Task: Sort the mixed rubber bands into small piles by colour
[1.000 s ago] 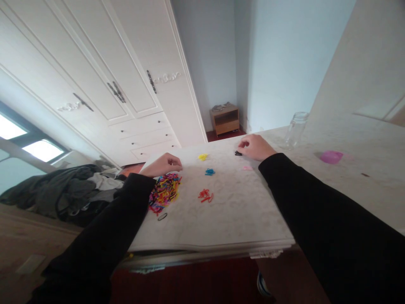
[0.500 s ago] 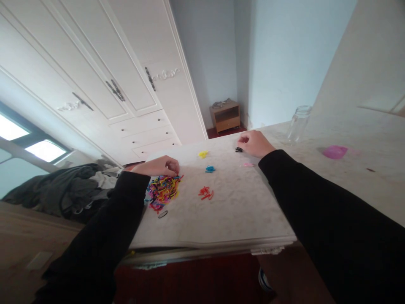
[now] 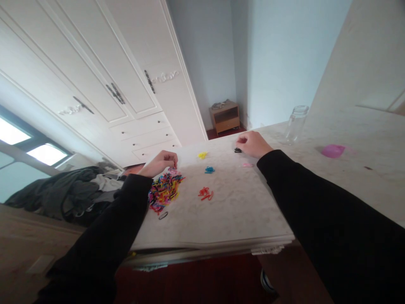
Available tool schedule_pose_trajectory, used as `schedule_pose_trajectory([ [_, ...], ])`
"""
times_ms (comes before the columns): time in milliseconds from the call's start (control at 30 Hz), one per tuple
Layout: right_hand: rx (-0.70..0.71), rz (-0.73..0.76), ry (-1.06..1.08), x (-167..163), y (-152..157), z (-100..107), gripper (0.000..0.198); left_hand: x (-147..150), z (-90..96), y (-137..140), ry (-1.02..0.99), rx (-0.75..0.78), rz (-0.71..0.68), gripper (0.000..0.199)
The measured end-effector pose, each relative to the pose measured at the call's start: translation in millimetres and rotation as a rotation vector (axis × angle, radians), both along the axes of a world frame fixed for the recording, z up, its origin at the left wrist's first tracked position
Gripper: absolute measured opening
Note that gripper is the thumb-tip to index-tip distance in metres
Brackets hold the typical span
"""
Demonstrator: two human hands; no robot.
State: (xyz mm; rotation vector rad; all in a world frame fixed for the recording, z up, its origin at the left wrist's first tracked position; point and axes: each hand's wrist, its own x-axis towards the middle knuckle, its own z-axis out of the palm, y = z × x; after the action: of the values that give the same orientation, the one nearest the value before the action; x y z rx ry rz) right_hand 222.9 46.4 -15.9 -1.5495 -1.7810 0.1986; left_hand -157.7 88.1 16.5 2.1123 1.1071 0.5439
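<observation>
A pile of small multicoloured rubber bands (image 3: 164,192) lies on the left of the pale tabletop (image 3: 234,211). Just above its far edge is my left hand (image 3: 161,162), thumb and fingers pinched together; pinkish bits show right under the fingertips, too small to tell whether they are held. My right hand (image 3: 253,144) rests at the far side with its fingers curled closed beside a few black rubber bands (image 3: 238,150). What those fingers hold, if anything, is hidden. Small groups of yellow bands (image 3: 202,155), blue bands (image 3: 209,169), red bands (image 3: 205,194) and pink bands (image 3: 247,165) lie between my hands.
A clear glass jar (image 3: 296,125) stands at the far right, with a pink balloon-like object (image 3: 333,151) nearer. One dark band (image 3: 163,215) lies apart, below the pile. Dark clothes (image 3: 69,190) are heaped beyond the table's left side. White wardrobes (image 3: 95,63) line the back.
My left hand has risen slightly off the pile's far edge, and its fingers have drawn closer together. My right hand stays by the black bands. The view has shifted a little.
</observation>
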Motion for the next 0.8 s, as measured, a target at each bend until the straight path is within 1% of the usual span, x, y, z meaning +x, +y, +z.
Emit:
schedule_pose_trajectory([
  [100,-0.015,-0.001,-0.012,-0.5,-0.6,1.5,0.012,-0.4,-2.0,-0.5,-0.03,-0.017,0.01,0.004],
  [267,-0.033,0.011,-0.01,-1.7,-2.4,3.7,0.014,-0.6,-3.2,-1.7,-0.013,-0.02,0.018,0.002],
  [433,-0.037,0.021,0.001,-2.3,-2.5,4.2,0.014,-1.2,-8.3,1.2,-0.084,-0.115,-0.004,0.006],
  [567,-0.027,0.029,-0.001,-2.3,-1.8,3.8,0.014,4.5,-10.8,1.8,-0.192,-0.208,0.039,0.003],
  [667,-0.027,0.031,-0.003,-2.7,-1.6,3.5,0.015,14.6,-10.6,-2.6,-0.264,-0.241,0.072,0.009],
  [800,-0.02,0.038,-0.01,-4.4,-2.2,3.9,0.015,29.0,-8.0,-15.4,-0.357,-0.306,0.066,0.02],
])
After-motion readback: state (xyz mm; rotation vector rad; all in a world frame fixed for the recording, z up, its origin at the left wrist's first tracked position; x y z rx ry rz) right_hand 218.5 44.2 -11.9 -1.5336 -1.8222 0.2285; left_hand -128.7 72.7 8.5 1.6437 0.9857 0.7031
